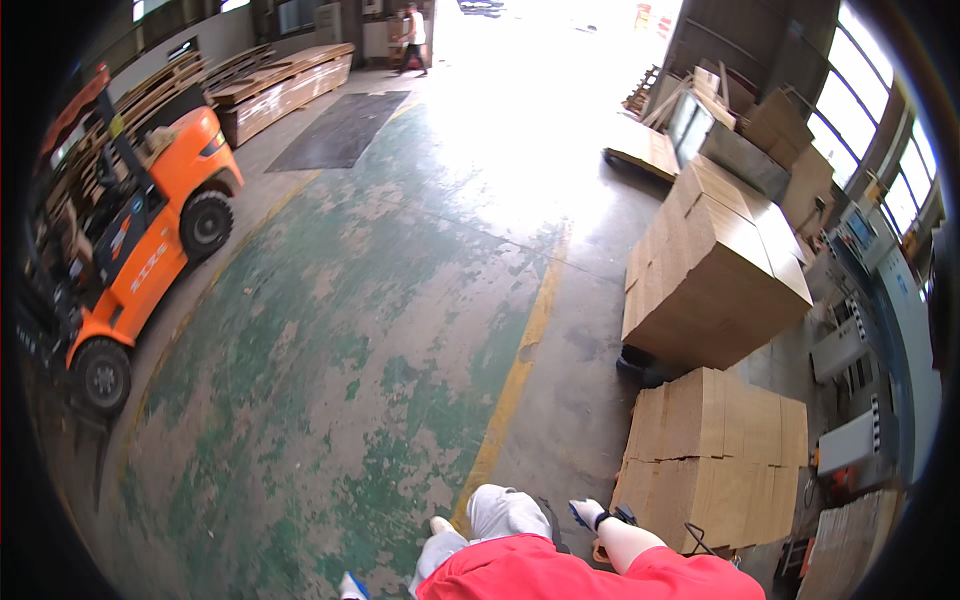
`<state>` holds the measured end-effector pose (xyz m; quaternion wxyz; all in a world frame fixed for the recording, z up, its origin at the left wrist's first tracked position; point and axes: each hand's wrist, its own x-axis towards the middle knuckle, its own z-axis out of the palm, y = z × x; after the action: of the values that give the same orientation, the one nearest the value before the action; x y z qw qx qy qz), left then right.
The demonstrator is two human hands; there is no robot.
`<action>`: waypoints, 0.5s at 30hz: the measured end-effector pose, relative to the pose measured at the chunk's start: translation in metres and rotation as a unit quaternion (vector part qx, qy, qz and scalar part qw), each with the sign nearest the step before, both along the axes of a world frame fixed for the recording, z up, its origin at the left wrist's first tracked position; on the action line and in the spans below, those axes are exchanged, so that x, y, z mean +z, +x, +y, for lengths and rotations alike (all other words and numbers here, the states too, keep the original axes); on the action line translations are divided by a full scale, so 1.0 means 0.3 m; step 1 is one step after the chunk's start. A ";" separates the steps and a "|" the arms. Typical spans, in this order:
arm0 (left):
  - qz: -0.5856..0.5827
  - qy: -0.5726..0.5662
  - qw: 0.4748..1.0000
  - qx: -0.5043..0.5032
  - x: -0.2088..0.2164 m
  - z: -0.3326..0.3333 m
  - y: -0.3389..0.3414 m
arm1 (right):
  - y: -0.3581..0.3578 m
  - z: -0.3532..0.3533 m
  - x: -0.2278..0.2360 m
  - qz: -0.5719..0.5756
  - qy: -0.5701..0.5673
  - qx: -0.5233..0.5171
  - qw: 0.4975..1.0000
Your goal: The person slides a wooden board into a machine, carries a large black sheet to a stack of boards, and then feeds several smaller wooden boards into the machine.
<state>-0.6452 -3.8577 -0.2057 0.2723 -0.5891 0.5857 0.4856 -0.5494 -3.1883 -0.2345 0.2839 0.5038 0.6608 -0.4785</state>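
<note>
My right hand (586,513) is low in the view, in a white and blue glove with a dark band at the wrist. Its fingers look loosely stretched, and nothing shows in them. Just right of it stands a stack of brown cardboard (700,470); hand and stack look apart. At the bottom edge my left hand (352,587), also in a white and blue glove, is only partly in view. Its fingers cannot be made out. Below it lies worn green floor (330,400). My grey trousers (505,512) and red top show between the hands.
An orange forklift (165,240) stands at left. Long wooden stacks (285,90) line the far left. A taller cardboard stack (710,270) and grey machinery (890,330) are on the right. A yellow line (525,370) runs along the floor. A person (412,38) is far off by the bright doorway.
</note>
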 end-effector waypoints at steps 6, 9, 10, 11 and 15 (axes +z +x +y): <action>0.440 0.128 0.886 0.074 0.147 -0.425 -1.685 | -0.109 -0.104 0.144 -0.258 -0.019 0.299 0.918; 0.493 0.114 0.861 -0.039 0.200 -0.291 -2.186 | -0.444 -0.099 0.004 -0.240 -0.030 0.308 0.920; 0.517 0.110 0.842 -0.110 0.204 -0.206 -2.297 | -0.600 -0.094 -0.053 -0.222 -0.024 0.312 0.924; 0.471 0.132 0.868 -0.088 0.176 -0.173 -2.330 | -0.808 -0.081 -0.137 -0.195 -0.016 0.353 0.915; 0.178 0.173 0.959 -0.136 -0.056 0.141 -2.377 | -1.911 -0.082 -0.223 -0.107 -0.014 0.068 0.992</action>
<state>-1.3584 -3.8153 -0.2224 0.3246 -0.3517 0.6066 0.6348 -1.1227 -3.2128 -0.3013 0.3918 0.5019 0.6529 -0.4104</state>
